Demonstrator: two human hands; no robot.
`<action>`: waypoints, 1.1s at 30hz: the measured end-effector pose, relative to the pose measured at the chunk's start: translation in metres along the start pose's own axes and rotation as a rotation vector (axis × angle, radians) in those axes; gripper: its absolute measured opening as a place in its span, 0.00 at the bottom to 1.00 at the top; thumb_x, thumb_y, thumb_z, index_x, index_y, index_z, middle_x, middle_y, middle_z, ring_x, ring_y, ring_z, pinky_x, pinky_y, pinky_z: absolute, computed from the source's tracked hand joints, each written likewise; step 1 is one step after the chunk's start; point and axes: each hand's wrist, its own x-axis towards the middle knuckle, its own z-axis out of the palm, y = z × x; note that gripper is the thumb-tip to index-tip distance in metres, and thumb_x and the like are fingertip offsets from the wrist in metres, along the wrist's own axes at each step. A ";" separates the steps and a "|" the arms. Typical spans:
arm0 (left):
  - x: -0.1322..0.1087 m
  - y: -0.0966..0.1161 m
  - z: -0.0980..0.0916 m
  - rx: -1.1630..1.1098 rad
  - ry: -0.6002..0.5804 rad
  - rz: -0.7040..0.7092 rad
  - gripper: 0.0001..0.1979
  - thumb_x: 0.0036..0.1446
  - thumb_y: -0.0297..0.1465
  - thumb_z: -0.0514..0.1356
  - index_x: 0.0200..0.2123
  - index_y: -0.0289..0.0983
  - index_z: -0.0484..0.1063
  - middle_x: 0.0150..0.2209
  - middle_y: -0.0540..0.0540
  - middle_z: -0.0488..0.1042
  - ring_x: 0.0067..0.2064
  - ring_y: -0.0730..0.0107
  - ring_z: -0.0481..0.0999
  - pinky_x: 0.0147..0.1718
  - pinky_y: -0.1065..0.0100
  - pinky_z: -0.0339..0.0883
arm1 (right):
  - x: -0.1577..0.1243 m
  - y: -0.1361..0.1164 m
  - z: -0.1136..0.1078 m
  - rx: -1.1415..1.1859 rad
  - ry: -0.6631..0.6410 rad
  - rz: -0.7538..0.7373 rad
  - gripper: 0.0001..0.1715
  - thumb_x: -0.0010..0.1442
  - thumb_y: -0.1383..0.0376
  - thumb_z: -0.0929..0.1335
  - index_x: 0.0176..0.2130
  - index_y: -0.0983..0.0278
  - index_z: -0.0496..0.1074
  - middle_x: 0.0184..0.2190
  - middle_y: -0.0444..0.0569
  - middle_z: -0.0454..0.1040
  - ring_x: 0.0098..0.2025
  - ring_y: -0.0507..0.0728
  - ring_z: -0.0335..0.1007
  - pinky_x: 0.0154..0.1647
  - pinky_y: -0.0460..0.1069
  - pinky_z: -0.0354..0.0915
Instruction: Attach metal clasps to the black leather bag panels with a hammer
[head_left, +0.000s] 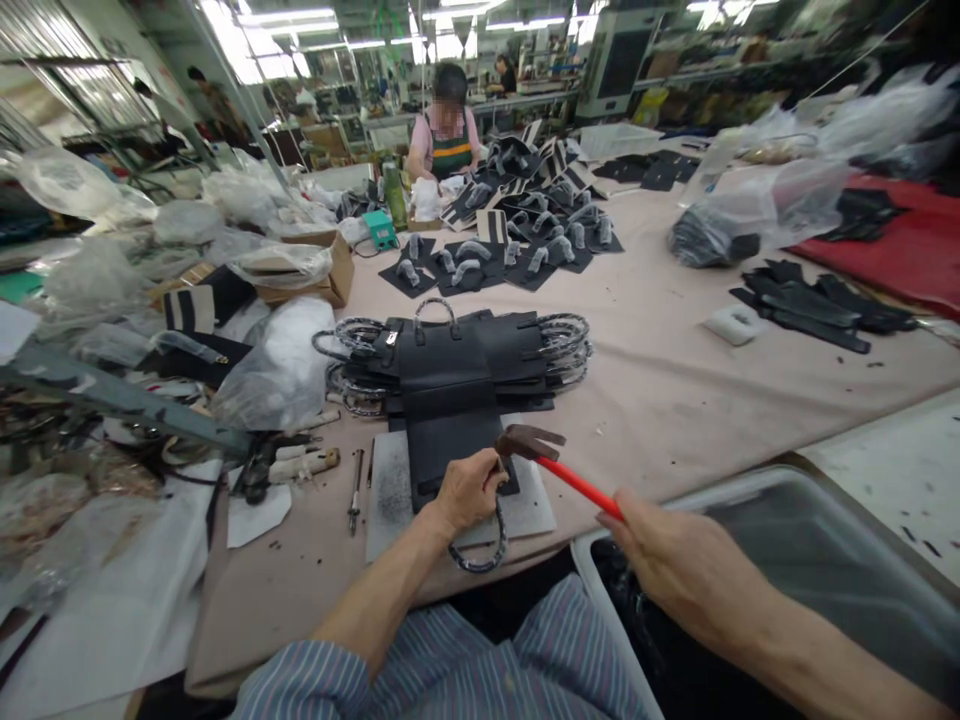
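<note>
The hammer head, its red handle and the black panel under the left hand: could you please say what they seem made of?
Hammer head: probably steel; dull brown, as if rusted. Red handle: perhaps plastic or painted metal; bright, even colour. Black panel: likely leather or imitation leather, from its smooth, soft sheen.

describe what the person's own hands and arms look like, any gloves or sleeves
Both the left hand and the right hand are ungloved, with no watch or bracelet showing at either wrist. A blue-grey sleeve with thin pale and reddish stripes covers the left arm down to about the elbow. The right forearm is bare as far as it shows; its sleeve is out of view.
</note>
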 end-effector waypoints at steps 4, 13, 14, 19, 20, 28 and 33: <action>0.000 -0.002 0.002 -0.009 0.034 0.018 0.10 0.60 0.26 0.60 0.45 0.40 0.73 0.39 0.47 0.80 0.40 0.64 0.82 0.42 0.66 0.75 | 0.006 -0.009 -0.019 0.065 0.091 -0.027 0.25 0.71 0.45 0.58 0.29 0.57 0.62 0.15 0.40 0.61 0.13 0.53 0.52 0.18 0.51 0.44; 0.000 -0.001 0.001 0.015 0.010 0.001 0.09 0.61 0.26 0.60 0.45 0.40 0.74 0.36 0.47 0.80 0.37 0.64 0.81 0.40 0.66 0.75 | -0.002 0.013 0.009 0.014 -0.124 -0.042 0.24 0.71 0.48 0.57 0.29 0.58 0.62 0.15 0.42 0.64 0.14 0.54 0.56 0.20 0.51 0.41; 0.000 -0.001 0.001 0.015 0.016 0.001 0.10 0.61 0.26 0.60 0.45 0.40 0.74 0.38 0.47 0.80 0.38 0.64 0.81 0.41 0.65 0.76 | -0.002 0.021 0.012 0.038 -0.155 0.008 0.24 0.71 0.48 0.58 0.29 0.58 0.62 0.16 0.42 0.65 0.16 0.54 0.58 0.21 0.51 0.42; 0.000 0.001 -0.001 -0.011 0.031 -0.003 0.11 0.59 0.25 0.61 0.46 0.40 0.74 0.41 0.46 0.80 0.39 0.63 0.82 0.42 0.64 0.76 | 0.002 0.063 0.053 0.354 -0.284 0.325 0.25 0.71 0.50 0.54 0.28 0.59 0.60 0.16 0.41 0.63 0.17 0.54 0.60 0.20 0.47 0.54; 0.000 0.002 -0.002 -0.012 0.029 -0.007 0.11 0.59 0.26 0.61 0.46 0.40 0.74 0.41 0.46 0.80 0.39 0.63 0.81 0.42 0.64 0.76 | 0.003 0.071 0.067 0.345 -0.297 0.382 0.25 0.71 0.51 0.53 0.28 0.59 0.60 0.16 0.41 0.63 0.17 0.54 0.60 0.20 0.47 0.55; 0.005 0.016 -0.007 -0.042 0.050 -0.041 0.10 0.61 0.30 0.63 0.46 0.40 0.73 0.44 0.46 0.79 0.41 0.65 0.79 0.45 0.63 0.75 | 0.017 0.061 0.140 0.065 -0.005 0.142 0.21 0.65 0.62 0.64 0.55 0.67 0.69 0.60 0.64 0.68 0.60 0.69 0.65 0.59 0.63 0.63; 0.007 0.021 -0.004 -0.084 0.070 -0.077 0.08 0.62 0.27 0.61 0.44 0.40 0.73 0.44 0.45 0.79 0.44 0.63 0.79 0.48 0.62 0.75 | 0.026 0.007 0.179 0.240 -0.024 -0.102 0.27 0.64 0.68 0.65 0.62 0.61 0.67 0.64 0.56 0.66 0.66 0.67 0.59 0.65 0.65 0.58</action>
